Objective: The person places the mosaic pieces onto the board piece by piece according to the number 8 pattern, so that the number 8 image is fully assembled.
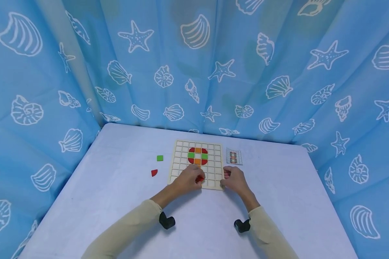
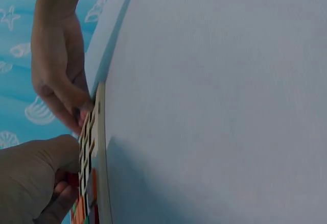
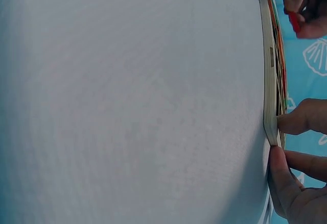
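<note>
A cream grid board (image 1: 216, 169) lies on the table, with red rounded corner tiles, orange square tiles and green square tiles set in its upper middle. Above the board's lower part, my left hand (image 1: 189, 179) pinches a red tile (image 3: 294, 22) between thumb and fingers. Part of that tile and the cells beneath are covered by the hand. At the board's lower right corner, my right hand (image 1: 236, 180) grips the edge with thumb and curled fingers; the right wrist view shows its fingertips (image 3: 288, 124) touching the rim.
Left of the board lie a loose green square tile (image 1: 160, 158) and a loose red rounded tile (image 1: 154, 172). A pattern card (image 1: 238, 157) rests to its right. A blue shell-print curtain (image 1: 168, 90) hangs behind the white table (image 1: 123, 162).
</note>
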A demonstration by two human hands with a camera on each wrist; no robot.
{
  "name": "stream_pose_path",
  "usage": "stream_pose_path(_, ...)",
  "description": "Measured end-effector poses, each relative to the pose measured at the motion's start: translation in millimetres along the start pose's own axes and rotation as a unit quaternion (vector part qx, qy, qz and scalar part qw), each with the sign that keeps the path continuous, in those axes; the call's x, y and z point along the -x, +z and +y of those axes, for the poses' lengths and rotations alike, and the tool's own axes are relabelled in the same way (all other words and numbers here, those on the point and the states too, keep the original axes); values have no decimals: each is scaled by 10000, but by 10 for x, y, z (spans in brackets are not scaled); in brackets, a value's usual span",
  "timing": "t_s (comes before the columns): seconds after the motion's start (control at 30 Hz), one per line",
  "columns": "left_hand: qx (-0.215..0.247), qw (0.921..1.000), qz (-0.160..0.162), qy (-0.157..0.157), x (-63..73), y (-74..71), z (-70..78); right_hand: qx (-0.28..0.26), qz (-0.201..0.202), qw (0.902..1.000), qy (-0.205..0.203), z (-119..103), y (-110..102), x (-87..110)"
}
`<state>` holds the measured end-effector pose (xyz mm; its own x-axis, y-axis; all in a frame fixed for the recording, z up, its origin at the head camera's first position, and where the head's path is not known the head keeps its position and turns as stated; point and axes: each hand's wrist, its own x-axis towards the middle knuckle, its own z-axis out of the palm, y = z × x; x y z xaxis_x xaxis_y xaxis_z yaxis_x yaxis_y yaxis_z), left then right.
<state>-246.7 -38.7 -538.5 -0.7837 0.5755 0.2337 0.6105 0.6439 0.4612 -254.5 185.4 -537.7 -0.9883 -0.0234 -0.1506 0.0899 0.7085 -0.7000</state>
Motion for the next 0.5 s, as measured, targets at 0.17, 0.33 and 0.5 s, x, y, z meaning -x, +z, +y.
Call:
stream_pose_path(0.17, -158, 9994, -316, -33, -64, 79, 82, 4, -4, 10000, 26, -25, -8, -12)
stream_pose_path(0.33, -353, 9984, -414, -174, -98, 97, 127, -15, 9, 10000, 70, -34, -9, -7)
stream_pose_path(0.5, -362, 9978, -446, -337, -118, 83, 167, -9, 22, 10000, 60, -10, -7, -3)
